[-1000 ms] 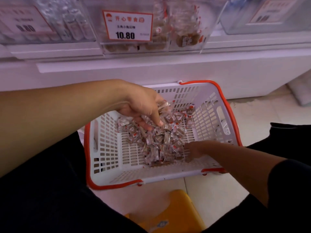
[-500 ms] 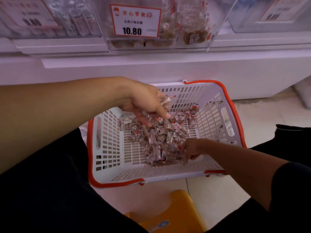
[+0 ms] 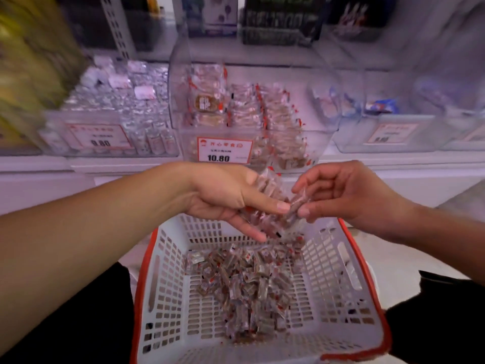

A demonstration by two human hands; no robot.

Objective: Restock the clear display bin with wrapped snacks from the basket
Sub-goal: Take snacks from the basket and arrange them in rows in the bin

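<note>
Both hands have risen from the basket (image 3: 338, 261) to frame centre, left hand (image 3: 225, 198) clutching wrapped snacks (image 3: 265, 203), right hand (image 3: 341, 193) pinching one, so loading the clear display bin (image 3: 181, 74) above looks next.

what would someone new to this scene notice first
Two hands meet mid-frame above the basket: the left hand holds a bunch of wrapped snacks while the right hand pinches one at its edge. Below them, the white basket with an orange rim holds a pile of small packets. Behind, the clear display bin with the 10.80 price tag is partly stocked.
</note>
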